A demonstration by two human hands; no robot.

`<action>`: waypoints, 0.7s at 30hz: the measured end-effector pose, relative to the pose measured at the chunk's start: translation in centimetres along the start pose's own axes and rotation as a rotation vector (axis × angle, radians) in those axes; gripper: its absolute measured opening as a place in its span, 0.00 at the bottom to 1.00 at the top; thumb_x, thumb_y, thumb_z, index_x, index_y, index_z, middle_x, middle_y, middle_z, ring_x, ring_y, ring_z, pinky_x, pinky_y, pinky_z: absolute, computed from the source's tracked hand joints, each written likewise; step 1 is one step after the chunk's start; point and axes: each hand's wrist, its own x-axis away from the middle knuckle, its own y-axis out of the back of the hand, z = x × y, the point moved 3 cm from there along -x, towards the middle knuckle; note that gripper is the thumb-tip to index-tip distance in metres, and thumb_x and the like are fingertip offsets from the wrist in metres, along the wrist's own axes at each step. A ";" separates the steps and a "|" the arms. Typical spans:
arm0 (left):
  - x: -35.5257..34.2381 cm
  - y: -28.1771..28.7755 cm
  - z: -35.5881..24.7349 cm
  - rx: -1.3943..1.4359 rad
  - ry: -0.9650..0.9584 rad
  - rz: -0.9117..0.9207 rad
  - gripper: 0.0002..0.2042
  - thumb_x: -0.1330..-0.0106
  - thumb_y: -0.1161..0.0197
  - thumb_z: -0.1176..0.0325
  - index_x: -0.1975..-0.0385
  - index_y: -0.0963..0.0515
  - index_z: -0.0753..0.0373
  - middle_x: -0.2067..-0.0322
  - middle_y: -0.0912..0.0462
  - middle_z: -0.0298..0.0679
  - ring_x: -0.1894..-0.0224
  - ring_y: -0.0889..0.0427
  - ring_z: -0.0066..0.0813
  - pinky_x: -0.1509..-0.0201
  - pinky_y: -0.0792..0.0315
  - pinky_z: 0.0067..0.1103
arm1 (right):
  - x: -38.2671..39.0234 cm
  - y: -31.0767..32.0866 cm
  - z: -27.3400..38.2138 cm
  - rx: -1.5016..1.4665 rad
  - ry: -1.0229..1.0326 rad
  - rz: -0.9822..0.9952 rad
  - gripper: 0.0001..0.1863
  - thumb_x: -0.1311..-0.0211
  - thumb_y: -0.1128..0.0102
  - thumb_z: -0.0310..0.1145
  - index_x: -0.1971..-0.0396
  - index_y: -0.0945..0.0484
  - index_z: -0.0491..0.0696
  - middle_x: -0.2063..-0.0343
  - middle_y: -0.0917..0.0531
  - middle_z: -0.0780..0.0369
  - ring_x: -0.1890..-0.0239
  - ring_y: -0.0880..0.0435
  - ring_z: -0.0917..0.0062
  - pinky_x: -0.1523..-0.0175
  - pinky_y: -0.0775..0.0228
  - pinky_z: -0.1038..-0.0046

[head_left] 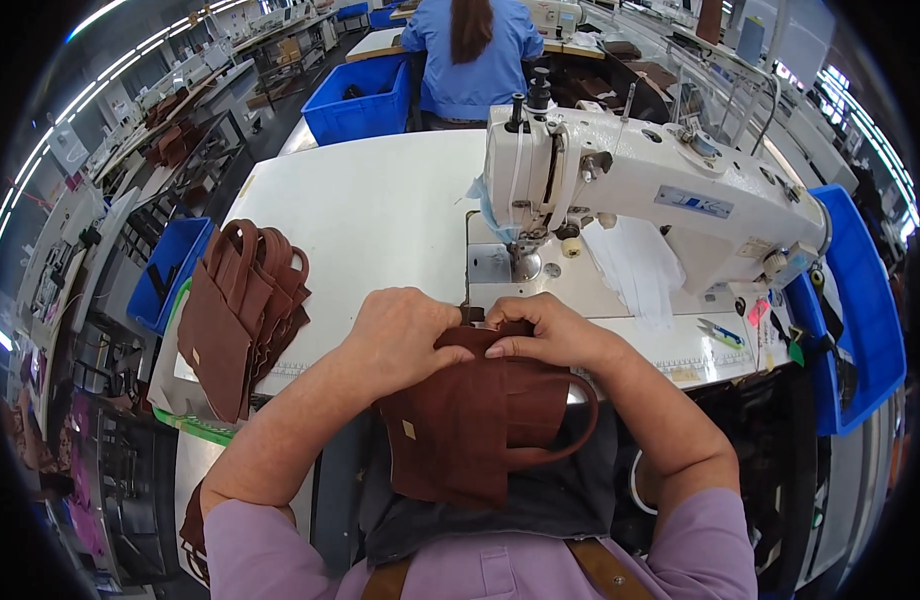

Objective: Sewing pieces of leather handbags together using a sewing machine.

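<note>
A brown leather bag panel (450,440) with a looped handle and a small gold tag hangs over my lap at the table's front edge. My left hand (405,330) pinches its upper edge from the left. Close by, my right hand (550,332) pinches the same edge, thumb on the near face and fingers behind. The two thumbs almost meet at the panel's top. Just beyond my hands stands a white sewing machine (630,170), its needle area over a metal plate (488,264). What lies under my fingers is hidden.
To the left, a stack of brown bag panels (242,310) with handles lies by a green-edged tray (205,430). Blue bins (355,100) stand around the table. White cloth (635,265) and thread snips (722,333) lie at the right. A person in blue (470,70) sits ahead.
</note>
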 end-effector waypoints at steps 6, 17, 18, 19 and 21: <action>1.7 2.1 -1.1 0.999 -0.053 0.475 0.11 0.42 0.25 0.64 0.71 0.19 0.65 0.78 0.18 0.35 0.70 0.15 0.32 0.59 0.23 0.27 | 0.0 -1.0 0.7 0.004 0.066 0.104 0.12 0.41 0.29 0.28 0.59 0.19 0.44 0.64 0.13 0.60 0.61 0.16 0.76 0.53 0.25 0.73; 1.5 -2.6 -0.1 0.837 -0.072 0.029 0.17 0.39 0.29 0.71 0.54 0.26 0.62 0.69 0.16 0.37 0.64 0.19 0.21 0.53 0.27 0.20 | 2.1 -1.4 4.3 0.526 0.383 -0.142 0.08 0.46 0.28 0.35 0.67 0.17 0.52 0.70 0.17 0.66 0.68 0.17 0.69 0.64 0.28 0.68; 1.7 -3.2 -0.1 0.842 -0.068 0.032 0.17 0.39 0.29 0.71 0.54 0.26 0.62 0.69 0.16 0.37 0.64 0.19 0.21 0.53 0.27 0.20 | 2.3 -1.6 4.6 0.555 0.436 -0.185 0.08 0.47 0.27 0.36 0.69 0.17 0.53 0.70 0.16 0.66 0.69 0.17 0.70 0.64 0.28 0.69; 2.0 -3.8 0.1 0.884 -0.118 -0.070 0.17 0.39 0.28 0.70 0.53 0.26 0.61 0.72 0.17 0.35 0.67 0.21 0.20 0.57 0.29 0.19 | 2.4 -1.8 5.0 0.550 0.431 -0.182 0.08 0.47 0.27 0.36 0.69 0.17 0.53 0.70 0.16 0.66 0.69 0.17 0.70 0.64 0.28 0.69; 2.4 -4.0 0.0 0.931 -0.167 -0.167 0.17 0.39 0.28 0.70 0.53 0.26 0.61 0.76 0.18 0.33 0.70 0.23 0.18 0.61 0.31 0.18 | 3.0 -2.0 6.0 0.495 0.477 -0.258 0.07 0.47 0.26 0.35 0.71 0.17 0.52 0.68 0.16 0.66 0.69 0.17 0.70 0.65 0.29 0.70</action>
